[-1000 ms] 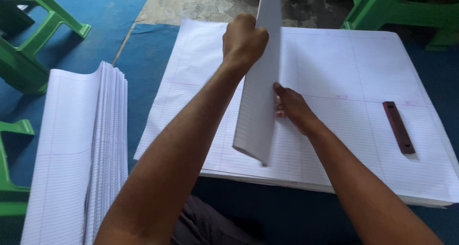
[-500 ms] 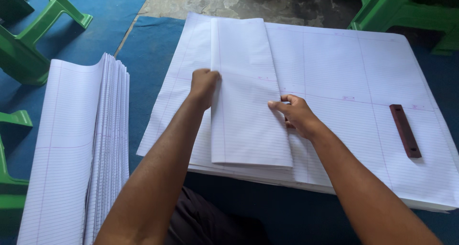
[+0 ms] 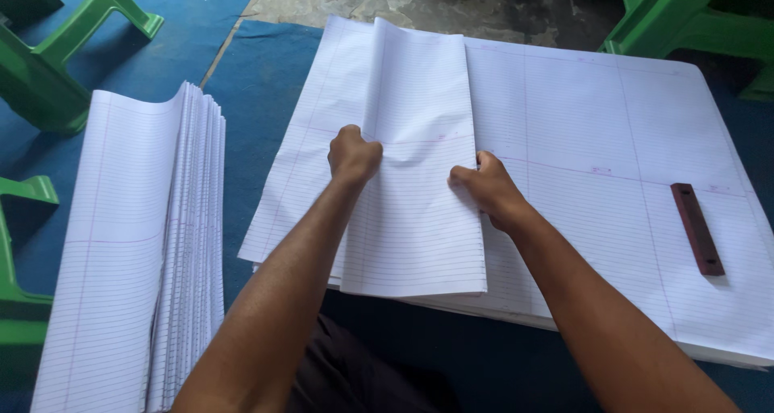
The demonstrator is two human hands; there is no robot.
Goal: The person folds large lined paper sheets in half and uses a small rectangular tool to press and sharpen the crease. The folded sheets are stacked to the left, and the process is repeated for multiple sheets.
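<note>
The work area is a floor covered with blue matting [image 3: 266,74], with a bare grey concrete patch [image 3: 451,2] at the top and green plastic stools [image 3: 48,66] along the left and upper right edges. A large stack of flat white ruled paper sheets [image 3: 613,139] lies on the matting, marked with thin pink lines that divide it into panels. A dark brown rectangular bar [image 3: 697,228] rests on the right part of this stack. To the left, apart from it, stands a separate pile of folded ruled sheets [image 3: 137,244].

A folded white ruled sheet [image 3: 419,219] lies flat on the left half of the large stack, long side running away from the person. The left hand [image 3: 353,153] is closed into a fist, knuckles pressed on the sheet near its left fold. The right hand [image 3: 484,185] sits at the sheet's right edge, fingers [image 3: 461,176] curled together and pinching that edge.

Compared with half a second earlier, the left hand has moved right onto the sheet, and a shallow crease now runs between the two hands.
</note>
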